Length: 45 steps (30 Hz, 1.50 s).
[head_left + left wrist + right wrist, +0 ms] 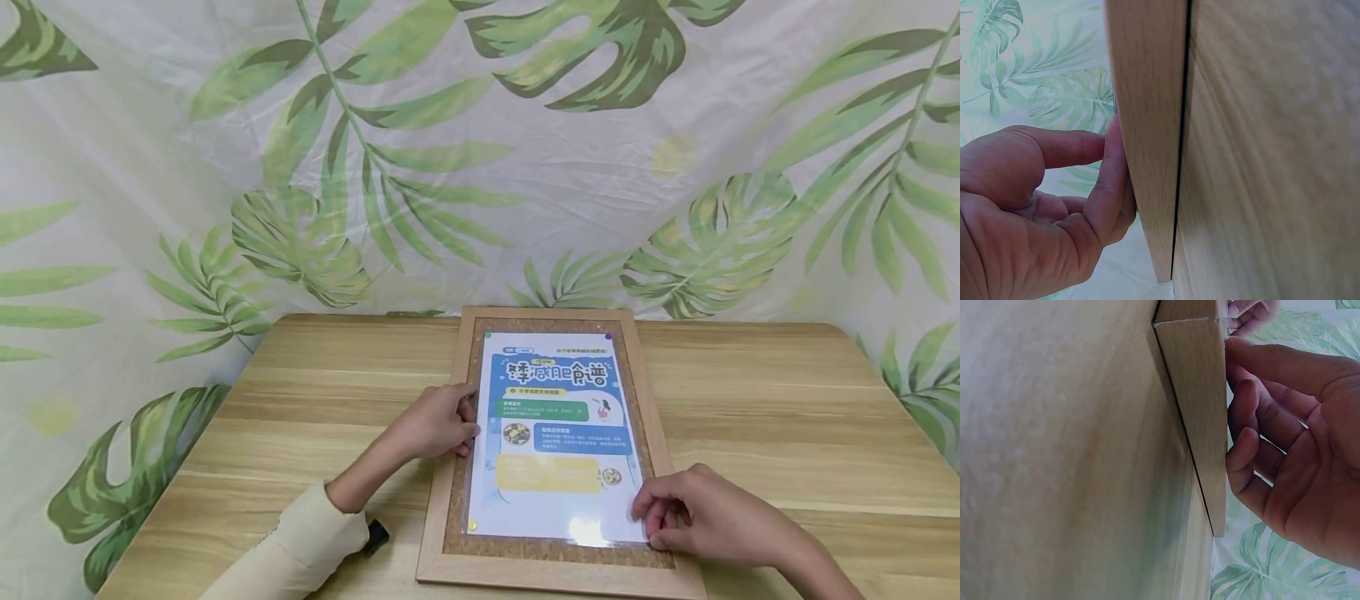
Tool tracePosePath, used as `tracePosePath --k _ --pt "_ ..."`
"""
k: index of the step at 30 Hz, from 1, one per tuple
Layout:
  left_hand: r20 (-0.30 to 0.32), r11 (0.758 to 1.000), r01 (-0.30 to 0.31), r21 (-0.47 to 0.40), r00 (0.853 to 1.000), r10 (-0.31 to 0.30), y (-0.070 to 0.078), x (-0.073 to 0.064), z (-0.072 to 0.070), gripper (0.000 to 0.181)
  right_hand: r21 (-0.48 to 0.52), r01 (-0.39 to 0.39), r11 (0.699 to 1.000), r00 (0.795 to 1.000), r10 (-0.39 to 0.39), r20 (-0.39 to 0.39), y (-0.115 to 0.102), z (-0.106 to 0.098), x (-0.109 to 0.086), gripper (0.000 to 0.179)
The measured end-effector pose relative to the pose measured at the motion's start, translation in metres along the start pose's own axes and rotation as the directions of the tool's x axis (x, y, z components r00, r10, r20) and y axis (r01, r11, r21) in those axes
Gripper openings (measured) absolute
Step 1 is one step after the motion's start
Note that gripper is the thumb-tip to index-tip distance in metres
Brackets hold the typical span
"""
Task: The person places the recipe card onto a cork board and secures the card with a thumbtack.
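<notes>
A cork board (551, 558) with a light wooden frame lies on the table, a glossy printed poster (555, 512) on its cork. Coloured pins mark three poster corners: a green pin (488, 335), a purple pin (608, 337) and a yellow pin (472, 526). My left hand (438, 421) rests its bent fingers along the poster's left edge; the left wrist view has that hand (1054, 200) against the wooden frame (1150, 125). My right hand (705, 517) touches the poster's lower right corner with thumb and curled fingers. Those fingers (1244, 450) hide whatever lies beneath them.
On the wood-grain table (315, 400), a small black object (377, 536) sits partly behind the left sleeve (300, 537). A leaf-patterned curtain (450, 167) hangs along the table's back edge, close to the top of the board.
</notes>
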<state>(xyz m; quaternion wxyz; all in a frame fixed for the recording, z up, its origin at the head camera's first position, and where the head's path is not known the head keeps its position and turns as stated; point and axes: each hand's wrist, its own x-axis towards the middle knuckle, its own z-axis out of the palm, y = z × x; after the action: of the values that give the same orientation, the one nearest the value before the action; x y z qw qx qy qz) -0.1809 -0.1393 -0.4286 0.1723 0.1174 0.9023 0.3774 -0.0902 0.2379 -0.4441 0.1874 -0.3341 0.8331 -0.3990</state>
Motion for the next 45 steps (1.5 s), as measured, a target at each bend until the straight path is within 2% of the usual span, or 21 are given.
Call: tracePosePath --k 6,13,24,45 --pt "0.002 1.000 -0.001 -0.005 1.000 0.001 0.001 0.000 0.000 0.061 0.002 0.042 0.999 0.999 -0.043 0.009 0.002 -0.003 0.002 0.019" --pt "0.004 1.000 0.000 -0.008 1.000 0.000 0.002 0.001 0.000 0.062 0.048 -0.006 0.999 0.999 0.004 0.041 0.002 -0.009 0.006 0.020" --pt "0.002 1.000 -0.003 -0.008 1.000 0.003 0.002 0.001 0.000 0.061 0.121 -0.055 0.991 0.998 0.049 0.048 0.003 -0.009 0.009 0.020" --pt "-0.007 1.000 0.012 0.001 1.000 -0.012 0.003 -0.002 0.000 0.060 0.081 -0.095 0.992 0.995 0.092 0.045 0.000 -0.006 0.015 0.022"
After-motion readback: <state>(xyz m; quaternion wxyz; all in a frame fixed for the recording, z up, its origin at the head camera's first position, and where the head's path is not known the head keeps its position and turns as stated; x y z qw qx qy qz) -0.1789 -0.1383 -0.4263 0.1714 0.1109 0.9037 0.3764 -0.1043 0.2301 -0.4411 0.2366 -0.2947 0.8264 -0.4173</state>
